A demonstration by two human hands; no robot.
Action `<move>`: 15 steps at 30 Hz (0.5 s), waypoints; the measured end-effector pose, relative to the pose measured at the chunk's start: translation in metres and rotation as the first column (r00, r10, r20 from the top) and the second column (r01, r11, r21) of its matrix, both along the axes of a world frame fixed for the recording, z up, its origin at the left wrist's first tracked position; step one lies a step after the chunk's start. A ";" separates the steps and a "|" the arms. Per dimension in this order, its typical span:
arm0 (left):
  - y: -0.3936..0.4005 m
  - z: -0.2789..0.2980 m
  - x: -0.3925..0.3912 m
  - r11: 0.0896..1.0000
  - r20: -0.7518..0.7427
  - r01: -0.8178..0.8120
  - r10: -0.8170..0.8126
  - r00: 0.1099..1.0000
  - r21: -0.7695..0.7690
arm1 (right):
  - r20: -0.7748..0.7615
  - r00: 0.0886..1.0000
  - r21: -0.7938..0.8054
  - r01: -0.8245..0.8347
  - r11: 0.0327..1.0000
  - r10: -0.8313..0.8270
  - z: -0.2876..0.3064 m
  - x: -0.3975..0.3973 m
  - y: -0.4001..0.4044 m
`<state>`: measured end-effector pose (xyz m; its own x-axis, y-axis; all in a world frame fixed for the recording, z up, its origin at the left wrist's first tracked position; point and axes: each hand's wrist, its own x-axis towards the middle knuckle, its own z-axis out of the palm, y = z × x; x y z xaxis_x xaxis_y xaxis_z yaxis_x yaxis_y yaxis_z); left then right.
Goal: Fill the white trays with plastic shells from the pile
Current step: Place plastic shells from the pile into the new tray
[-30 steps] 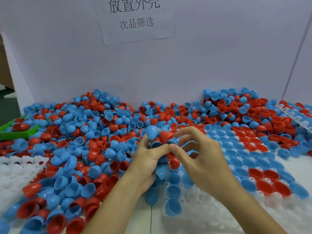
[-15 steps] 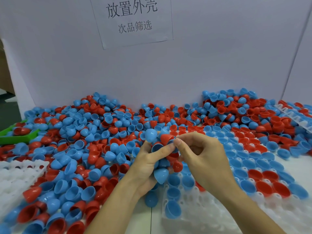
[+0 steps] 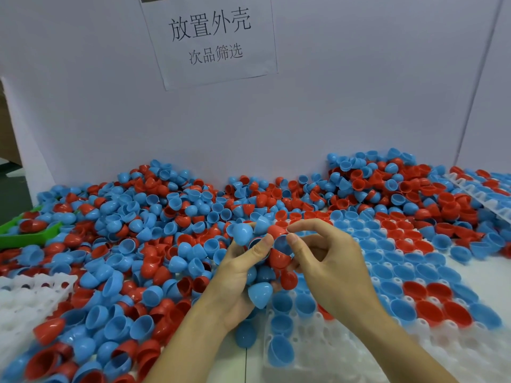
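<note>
Head view shows my left hand [image 3: 235, 275] curled around a clutch of plastic shells [image 3: 265, 272], blue and red mixed, held just above the near corner of the white tray [image 3: 326, 352] in front of me; how many I hold I cannot tell, because my palm and fingers cover most of them and only the tops and one blue shell [image 3: 260, 294] at the bottom poke out. My right hand [image 3: 329, 261] hovers beside the bunch, thumb and forefinger bent toward a red shell [image 3: 276, 230] at the top; whether the fingertips actually pinch it or only touch it is hard to make out, since the shells crowd the gap. The tray's far rows are filled with blue and red shells sitting open side up, while its near pockets are pale and washed out, so their edges blur together. The pile [image 3: 154, 233] spreads across the table to the left and back to the white wall, burying much of the table. A second white tray [image 3: 19, 305] is cut off by the left edge, a third one [image 3: 481, 197] runs out of view at the far right, and a green bin [image 3: 25, 239] at the left is half hidden under shells. A paper sign [image 3: 213, 37] with printed characters hangs on the wall, its top cut off.
</note>
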<state>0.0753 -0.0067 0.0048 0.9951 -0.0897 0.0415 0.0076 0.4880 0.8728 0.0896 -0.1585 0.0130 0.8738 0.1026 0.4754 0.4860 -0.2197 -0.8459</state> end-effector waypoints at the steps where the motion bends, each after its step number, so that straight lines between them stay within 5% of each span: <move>1: 0.000 -0.001 0.000 1.000 -0.003 -0.003 0.003 1.000 0.002 | -0.002 1.000 0.000 -0.002 1.000 0.002 0.000 0.000 0.000; 9: 0.001 -0.001 0.004 0.999 -0.062 -0.048 0.049 0.997 0.018 | -0.034 0.999 0.015 0.004 1.000 -0.004 -0.001 0.002 -0.002; 15: 0.004 0.000 0.001 0.997 -0.071 0.040 -0.035 0.997 0.066 | -0.032 0.976 -0.064 -0.218 0.974 0.216 0.008 0.004 -0.012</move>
<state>0.0760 -0.0031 0.0046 0.9912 -0.1275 -0.0356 0.0873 0.4267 0.9002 0.0933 -0.1702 0.0209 0.8387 0.3217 0.4394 0.5072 -0.1675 -0.8454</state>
